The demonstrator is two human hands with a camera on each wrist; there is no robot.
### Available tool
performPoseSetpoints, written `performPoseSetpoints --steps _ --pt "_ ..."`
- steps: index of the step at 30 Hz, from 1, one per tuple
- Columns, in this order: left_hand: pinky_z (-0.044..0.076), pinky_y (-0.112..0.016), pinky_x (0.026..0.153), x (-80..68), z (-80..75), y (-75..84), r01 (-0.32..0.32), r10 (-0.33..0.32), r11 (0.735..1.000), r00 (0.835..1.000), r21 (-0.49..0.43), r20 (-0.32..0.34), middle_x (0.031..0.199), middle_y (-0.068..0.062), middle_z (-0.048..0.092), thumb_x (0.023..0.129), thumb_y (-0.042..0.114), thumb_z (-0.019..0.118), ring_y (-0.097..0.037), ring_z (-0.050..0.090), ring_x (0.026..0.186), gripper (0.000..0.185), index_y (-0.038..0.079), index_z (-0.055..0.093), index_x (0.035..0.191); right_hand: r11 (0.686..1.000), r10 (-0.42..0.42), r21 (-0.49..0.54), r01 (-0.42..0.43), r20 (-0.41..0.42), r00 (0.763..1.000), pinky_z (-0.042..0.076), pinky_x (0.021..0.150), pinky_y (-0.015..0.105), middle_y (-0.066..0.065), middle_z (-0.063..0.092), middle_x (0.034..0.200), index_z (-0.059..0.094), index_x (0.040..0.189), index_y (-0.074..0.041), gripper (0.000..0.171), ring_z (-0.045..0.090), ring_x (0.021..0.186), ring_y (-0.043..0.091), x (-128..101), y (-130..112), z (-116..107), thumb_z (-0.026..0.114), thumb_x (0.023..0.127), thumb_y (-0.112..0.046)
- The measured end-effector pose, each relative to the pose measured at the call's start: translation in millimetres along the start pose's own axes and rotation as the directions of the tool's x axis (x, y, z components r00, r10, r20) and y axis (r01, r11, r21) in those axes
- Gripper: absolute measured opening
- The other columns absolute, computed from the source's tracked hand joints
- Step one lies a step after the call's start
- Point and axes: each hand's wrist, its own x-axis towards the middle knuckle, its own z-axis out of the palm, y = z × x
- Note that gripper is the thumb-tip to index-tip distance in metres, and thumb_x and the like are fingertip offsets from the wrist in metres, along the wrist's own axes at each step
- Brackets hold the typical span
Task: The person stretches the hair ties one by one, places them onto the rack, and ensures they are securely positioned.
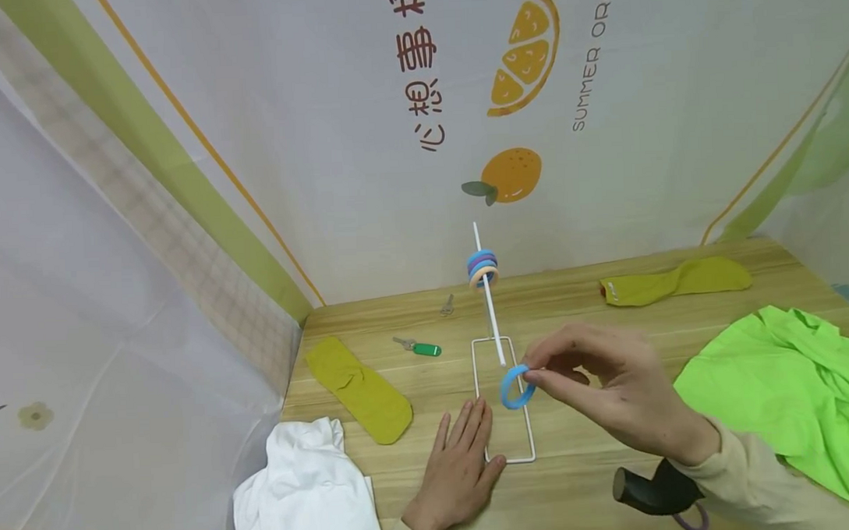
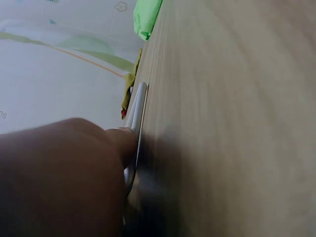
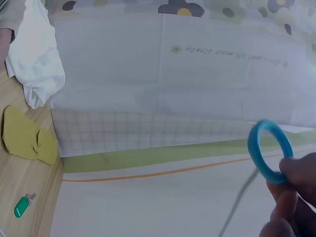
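blue ring (image 1: pixel 505 391), just beside the white stand's (image 1: pixel 493 317) near rod end (image 1: pixel 502 361), has the left hand (image 1: pixel 460 474) to its left, straight-fingered against the base (image 1: pixel 528 429), and the right hand (image 1: pixel 619 398) to its right, pinching it; a rod bump could dislodge it.

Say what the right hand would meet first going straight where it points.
Past the round blue ring the right hand pinches, probably the near end of the thin, straight white rod; depth is unclear.
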Motion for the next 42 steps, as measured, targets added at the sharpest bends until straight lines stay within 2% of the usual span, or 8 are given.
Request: performPoseSetpoints --steps 2,6,11,22,28,32,42 --pt "0.026 -0.057 0.123 0.1 0.4 -0.3 0.001 -0.001 1.0 1.0 -0.005 0.009 0.171 -0.009 0.024 0.111 0.046 0.032 -0.026 0.025 0.157 0.065 0.005 0.028 0.162 1.0 0.008 -0.028 -0.009 -0.032 0.999 0.053 0.06 0.018 0.009 0.072 0.094 0.07 0.102 0.004 0.015 0.061 0.073 0.009 4 2 6 0.073 0.088 0.011" --pt "0.024 -0.057 0.123 -0.4 1.5 0.1 0.008 -0.008 1.0 1.0 -0.014 0.026 0.172 -0.008 0.022 0.111 0.046 0.031 -0.025 0.023 0.158 0.066 0.006 0.026 0.163 0.989 0.092 -0.108 -0.101 -0.081 0.992 0.054 0.059 0.017 0.006 0.072 0.091 0.071 0.1 -0.001 0.026 0.061 0.072 0.007 7 7 10 0.073 0.083 0.019" --pt "0.025 -0.056 0.122 -1.7 0.8 0.1 0.006 -0.006 1.0 1.0 0.002 0.01 0.171 -0.008 0.023 0.111 0.047 0.03 -0.025 0.024 0.158 0.065 0.007 0.028 0.162 0.969 0.158 -0.175 -0.172 -0.091 0.983 0.055 0.058 0.017 0.004 0.072 0.088 0.071 0.098 -0.005 0.035 0.06 0.071 0.006 9 15 10 0.073 0.079 0.024" --pt "0.025 -0.054 0.121 -1.7 2.7 -0.8 -0.001 0.001 1.0 1.0 0.014 -0.029 0.17 -0.009 0.027 0.111 0.045 0.033 -0.025 0.027 0.157 0.064 0.005 0.032 0.161 0.949 0.147 -0.262 -0.176 -0.126 0.981 0.054 0.059 0.016 0.006 0.073 0.087 0.072 0.096 -0.004 0.027 0.061 0.071 0.006 17 41 8 0.074 0.081 0.019" --pt "0.025 -0.053 0.121 -1.3 4.3 -0.6 -0.009 0.011 0.999 0.999 0.04 -0.048 0.169 -0.009 0.029 0.111 0.044 0.033 -0.025 0.029 0.156 0.063 0.005 0.034 0.16 0.904 0.145 -0.378 -0.202 -0.176 0.974 0.055 0.063 0.014 0.001 0.072 0.084 0.073 0.095 -0.005 0.02 0.06 0.07 0.007 22 55 5 0.077 0.084 0.011" --pt "0.025 -0.052 0.121 -1.5 5.6 -1.0 -0.013 0.016 0.998 0.998 0.062 -0.057 0.169 -0.009 0.03 0.111 0.044 0.033 -0.025 0.03 0.155 0.063 0.005 0.035 0.159 0.88 0.167 -0.413 -0.234 -0.191 0.967 0.055 0.064 0.014 0.0 0.07 0.082 0.072 0.092 -0.004 0.015 0.059 0.071 0.007 25 64 4 0.077 0.085 0.009" --pt "0.025 -0.053 0.12 -1.6 3.8 -0.3 -0.011 0.013 0.999 0.999 0.052 -0.045 0.169 -0.01 0.029 0.111 0.044 0.031 -0.025 0.029 0.156 0.063 0.004 0.035 0.159 0.873 0.138 -0.438 -0.213 -0.197 0.971 0.049 0.061 0.013 0.002 0.066 0.079 0.071 0.091 -0.001 0.012 0.055 0.068 0.008 34 79 4 0.076 0.086 0.008"
